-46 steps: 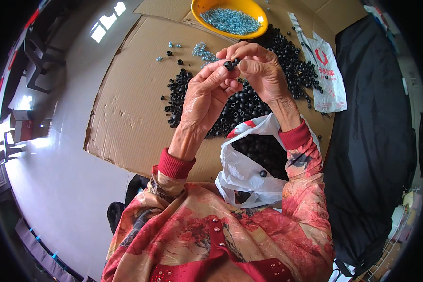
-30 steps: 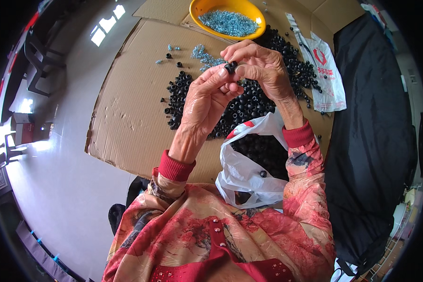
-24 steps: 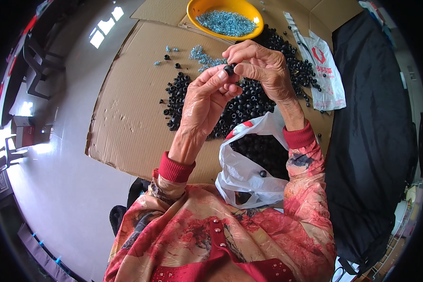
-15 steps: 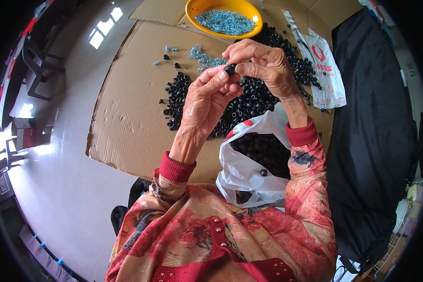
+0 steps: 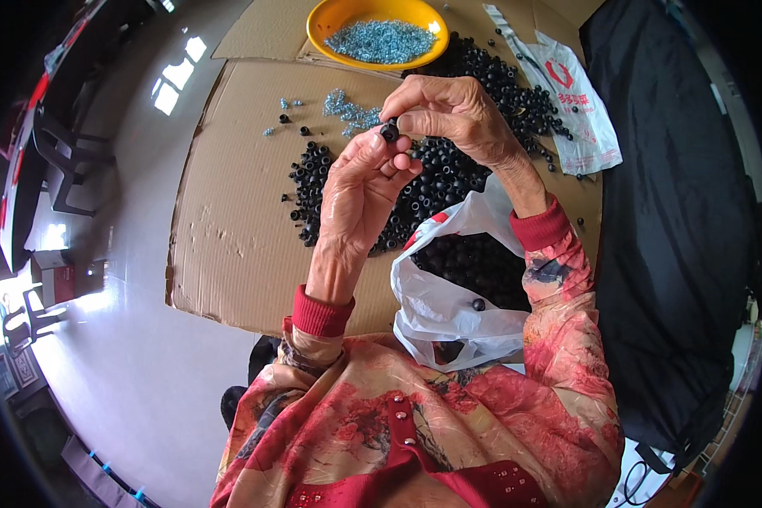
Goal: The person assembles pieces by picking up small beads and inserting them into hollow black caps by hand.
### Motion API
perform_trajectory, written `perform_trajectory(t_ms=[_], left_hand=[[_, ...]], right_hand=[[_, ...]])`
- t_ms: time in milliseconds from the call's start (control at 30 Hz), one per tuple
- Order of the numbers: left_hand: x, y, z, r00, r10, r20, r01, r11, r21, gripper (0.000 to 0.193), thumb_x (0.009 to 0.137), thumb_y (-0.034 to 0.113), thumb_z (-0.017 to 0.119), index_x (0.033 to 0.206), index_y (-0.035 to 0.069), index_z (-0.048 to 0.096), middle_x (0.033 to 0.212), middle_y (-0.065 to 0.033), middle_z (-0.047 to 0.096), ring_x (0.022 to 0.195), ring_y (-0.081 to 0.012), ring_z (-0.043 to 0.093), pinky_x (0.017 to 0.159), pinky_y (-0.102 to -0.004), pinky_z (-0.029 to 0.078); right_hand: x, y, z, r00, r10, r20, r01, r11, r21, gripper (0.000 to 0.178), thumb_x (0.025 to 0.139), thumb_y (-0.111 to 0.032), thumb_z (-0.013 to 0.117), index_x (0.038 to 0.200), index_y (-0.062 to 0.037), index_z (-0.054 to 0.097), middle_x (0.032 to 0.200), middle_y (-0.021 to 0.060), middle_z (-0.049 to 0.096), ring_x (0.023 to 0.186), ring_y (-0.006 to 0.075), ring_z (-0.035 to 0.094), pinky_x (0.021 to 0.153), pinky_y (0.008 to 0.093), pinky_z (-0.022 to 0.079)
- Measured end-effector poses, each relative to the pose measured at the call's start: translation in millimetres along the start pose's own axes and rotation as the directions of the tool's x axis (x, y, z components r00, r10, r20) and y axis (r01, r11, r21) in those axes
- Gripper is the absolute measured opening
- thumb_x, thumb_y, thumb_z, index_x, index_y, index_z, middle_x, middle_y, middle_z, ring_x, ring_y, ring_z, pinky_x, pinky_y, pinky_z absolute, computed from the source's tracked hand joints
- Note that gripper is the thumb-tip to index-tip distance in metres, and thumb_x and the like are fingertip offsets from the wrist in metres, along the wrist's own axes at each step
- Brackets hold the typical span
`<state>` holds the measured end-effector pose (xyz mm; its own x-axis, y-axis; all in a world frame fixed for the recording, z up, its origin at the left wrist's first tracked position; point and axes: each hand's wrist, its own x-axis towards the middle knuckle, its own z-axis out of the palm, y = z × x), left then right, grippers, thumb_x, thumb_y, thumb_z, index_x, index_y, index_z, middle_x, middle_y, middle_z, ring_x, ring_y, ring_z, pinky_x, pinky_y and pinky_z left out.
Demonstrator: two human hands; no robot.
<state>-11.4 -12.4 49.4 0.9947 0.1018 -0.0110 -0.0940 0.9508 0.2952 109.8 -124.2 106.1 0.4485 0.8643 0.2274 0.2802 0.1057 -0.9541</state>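
A small black round piece with a hollow end (image 5: 389,132) sits between the fingertips of both my hands, above the cardboard. My left hand (image 5: 356,182) pinches it from below, its other fingers curled. My right hand (image 5: 464,117) grips it from the upper right with thumb and forefinger. Under and around my hands spreads a heap of similar black pieces (image 5: 453,173), some hollow, some ball-like. A loose cluster of tiny light-blue translucent pieces (image 5: 347,108) lies beyond my left hand. More blue pieces (image 5: 381,41) fill a yellow bowl (image 5: 315,35) at the far side.
Nearer me, an open white plastic bag (image 5: 419,313) holds many black pieces. Another white bag (image 5: 591,140) lies flat at the far right. Cardboard (image 5: 237,195) covers the work surface. Black fabric (image 5: 669,220) stretches along the right; a dark chair (image 5: 63,161) stands at left.
The view has shifted slightly. Both hands still hold the small black piece, whose hollow end now faces me more.
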Motion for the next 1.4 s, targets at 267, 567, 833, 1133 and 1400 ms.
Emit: perform_trajectory(t_ms=[267, 567, 833, 1133, 1400], left_hand=[[1, 0, 1, 0.999, 0.029, 0.023, -0.030, 0.999, 0.026, 0.016, 0.087, 0.013, 0.053, 0.098, 0.002, 0.056, 0.090, -0.0093, 0.063, 0.078, -0.0154, 0.061, 0.082, -0.0375, 0.049], [0, -3, 4, 0.997, 0.061, -0.046, -0.061, 0.998, -0.013, 0.020, 0.088, 0.011, 0.052, 0.103, -0.002, 0.052, 0.091, -0.0106, 0.061, 0.075, -0.0162, 0.060, 0.078, -0.0366, 0.051], [0, -3, -5, 0.999, 0.045, -0.017, -0.044, 0.998, 0.049, 0.021, 0.087, 0.015, 0.054, 0.103, 0.002, 0.054, 0.091, -0.0063, 0.062, 0.087, -0.0163, 0.059, 0.088, -0.0356, 0.044], [1, -5, -5, 0.998, 0.039, -0.055, -0.036, 0.998, 0.057, 0.022, 0.086, 0.015, 0.053, 0.103, 0.001, 0.054, 0.093, -0.0055, 0.060, 0.089, -0.0152, 0.057, 0.088, -0.0339, 0.044], [2, -9, -11, 0.997, 0.059, -0.058, -0.058, 0.998, 0.005, 0.014, 0.086, 0.013, 0.054, 0.094, 0.002, 0.056, 0.091, -0.0066, 0.061, 0.087, -0.0166, 0.058, 0.089, -0.0351, 0.043]], right_hand=[[-5, -7, 7, 0.987, -0.110, -0.120, 0.081, 0.972, -0.222, 0.013, 0.078, -0.012, 0.063, 0.087, -0.0022, 0.064, 0.079, 0.0049, 0.064, 0.076, 0.0126, 0.061, 0.071, 0.0260, 0.048], [-8, -9, 15, 0.891, -0.452, -0.044, 0.298, 0.655, -0.695, 0.011, 0.074, -0.007, 0.063, 0.084, -0.0040, 0.063, 0.078, 0.0060, 0.061, 0.077, 0.0230, 0.058, 0.074, 0.0335, 0.045], [-11, -13, 19, 0.879, -0.474, 0.045, 0.326, 0.530, -0.783, 0.019, 0.069, -0.010, 0.066, 0.086, -0.0023, 0.061, 0.082, 0.0084, 0.060, 0.082, 0.0253, 0.057, 0.082, 0.0384, 0.041], [-11, -8, 23, 0.876, -0.478, 0.065, 0.320, 0.475, -0.820, 0.019, 0.070, -0.009, 0.064, 0.086, -0.0004, 0.059, 0.081, 0.0103, 0.059, 0.081, 0.0252, 0.058, 0.082, 0.0394, 0.042], [-11, -3, 24, 0.829, -0.543, 0.136, 0.384, 0.375, -0.844, 0.018, 0.072, -0.007, 0.064, 0.086, 0.0021, 0.058, 0.079, 0.0131, 0.058, 0.080, 0.0273, 0.058, 0.082, 0.0399, 0.045]])
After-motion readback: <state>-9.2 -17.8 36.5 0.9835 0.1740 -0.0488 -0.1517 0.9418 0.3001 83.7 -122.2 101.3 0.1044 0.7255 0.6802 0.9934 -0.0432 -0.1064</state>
